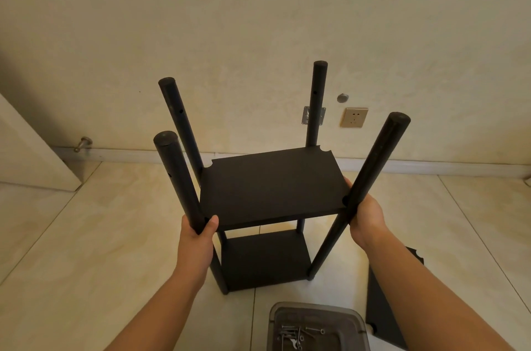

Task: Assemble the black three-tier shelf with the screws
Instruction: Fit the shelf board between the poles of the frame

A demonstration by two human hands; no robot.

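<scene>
The black shelf [270,207] stands upright on the pale tiled floor [86,235], in the middle of the view and just short of the far wall [258,20]. It is matte black throughout. Four round posts rise from the floor, two boards are fitted between them, and the post tops stand bare above the upper one. The middle board [273,186] is a flat rectangle with scooped corners that sit against the posts; its far right corner notch shows a gap beside the far right post [317,103]. The bottom board [264,261] sits low, close to the floor. Small holes show on the upper parts of the far left post [178,117] and the far right post.

The left hand [198,232] grasps the near left post [179,181] at the level of the middle board, thumb lying against the board's near corner. The right hand [367,215] is wrapped round the near right post [367,181] at the same level, fingers reaching behind it to the board's right edge.

Near the bottom of the view, a grey plastic tray [316,324] holds a small heap of screws [296,336]. To its right a loose black board [388,299] lies flat on the floor, partly hidden by the right forearm. On the far wall are a socket plate [354,117], a small metal bracket [313,115] behind the far right post, and a round metal stud [342,97]. A door stop [82,144] juts out at far left above the skirting.
</scene>
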